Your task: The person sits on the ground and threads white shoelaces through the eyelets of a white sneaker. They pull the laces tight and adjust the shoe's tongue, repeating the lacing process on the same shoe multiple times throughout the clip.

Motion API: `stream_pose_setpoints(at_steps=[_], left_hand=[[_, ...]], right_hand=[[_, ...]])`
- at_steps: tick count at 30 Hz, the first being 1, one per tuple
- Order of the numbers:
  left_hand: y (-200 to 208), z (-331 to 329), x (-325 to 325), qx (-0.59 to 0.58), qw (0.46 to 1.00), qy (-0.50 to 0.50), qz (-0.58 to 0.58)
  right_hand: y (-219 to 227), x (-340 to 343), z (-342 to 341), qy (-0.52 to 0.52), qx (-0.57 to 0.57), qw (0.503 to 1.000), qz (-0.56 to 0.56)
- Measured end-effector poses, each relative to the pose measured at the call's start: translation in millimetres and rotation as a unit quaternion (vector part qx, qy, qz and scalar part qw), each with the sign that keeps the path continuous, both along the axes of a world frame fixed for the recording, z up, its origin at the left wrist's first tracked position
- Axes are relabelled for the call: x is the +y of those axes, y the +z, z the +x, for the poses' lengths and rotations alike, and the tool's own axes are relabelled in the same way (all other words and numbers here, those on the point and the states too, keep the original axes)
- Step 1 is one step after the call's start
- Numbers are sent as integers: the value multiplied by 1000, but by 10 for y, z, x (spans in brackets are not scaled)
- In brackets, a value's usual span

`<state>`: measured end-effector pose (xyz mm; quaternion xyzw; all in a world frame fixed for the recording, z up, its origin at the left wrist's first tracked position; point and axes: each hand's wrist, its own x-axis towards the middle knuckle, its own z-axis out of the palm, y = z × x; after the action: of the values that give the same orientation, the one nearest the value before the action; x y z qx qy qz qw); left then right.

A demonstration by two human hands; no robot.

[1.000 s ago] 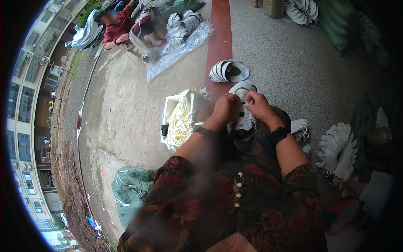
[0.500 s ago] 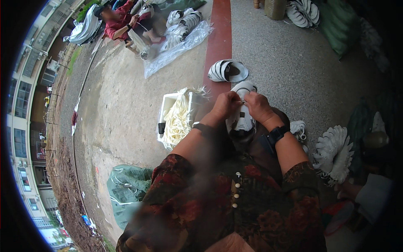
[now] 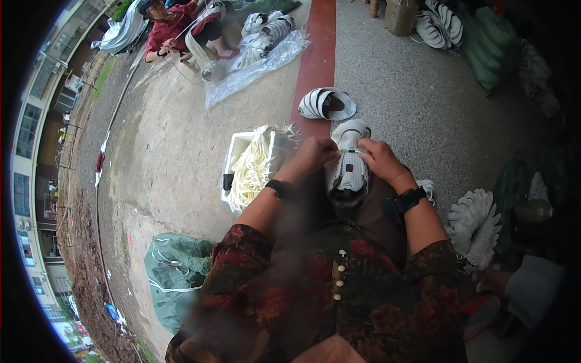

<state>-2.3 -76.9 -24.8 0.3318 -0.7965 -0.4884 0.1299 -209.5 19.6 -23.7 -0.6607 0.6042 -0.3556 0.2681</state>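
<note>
Well, from my distant seat I see the white-and-grey shoe (image 3: pixel 357 178) over the wearer's lap, toe pointing away, between both hands. My left hand (image 3: pixel 318 152) has its fingers curled together at the shoe's left edge; my right hand (image 3: pixel 381 158) bends thumb and fingertips against its right side. Whether either pinches a lace, I cannot tell. A dark patch (image 3: pixel 349 168) marks the tongue, and any lettering there is too small for me to read. A white box (image 3: pixel 279 151) of cream laces (image 3: pixel 251 172) stands left.
</note>
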Motion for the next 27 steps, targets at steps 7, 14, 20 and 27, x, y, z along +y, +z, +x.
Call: stream_pose_setpoints(at_steps=[7, 14, 20, 27], left_hand=[[125, 511, -255, -136, 950, -109, -260], [418, 1913, -566, -56, 989, 90, -101], [470, 2793, -591, -77, 971, 227, -11], [424, 3972, -229, -103, 941, 321, 9]], right_hand=[[-182, 23, -157, 8, 263, 960, -97], [-104, 1431, -2350, -347, 436, 830, 29], [457, 3735, -3961, -471, 539, 683, 145], [579, 4507, -3987, -449, 572, 658, 196]])
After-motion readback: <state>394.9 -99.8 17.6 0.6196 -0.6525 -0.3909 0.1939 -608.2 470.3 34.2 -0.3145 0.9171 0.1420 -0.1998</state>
